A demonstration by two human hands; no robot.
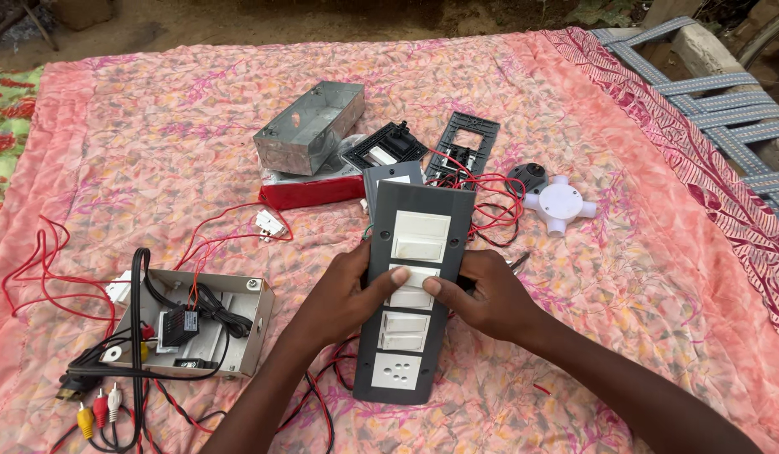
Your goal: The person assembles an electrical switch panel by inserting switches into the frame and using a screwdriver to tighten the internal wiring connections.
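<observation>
Pink floral quilt (574, 277) covers nearly the whole frame, with a strip of blue webbing (709, 92) at the upper right corner. At centre, a long dark grey switch plate (416, 290) with white rocker switches and a socket at its lower end lies lengthwise on the quilt. The left hand (343, 298) grips its left edge, thumb pressed on the middle switch; the right hand (486, 294) clasps the right edge, thumb on the same switch. At lower left sits an open metal box (238, 336) holding black cables and a small module. A second, empty metal box (310, 126) lies above centre, touching a red bar (310, 192). Red wires (36, 269) trail at the left. A white four-way junction box (560, 202) rests right of centre.
</observation>
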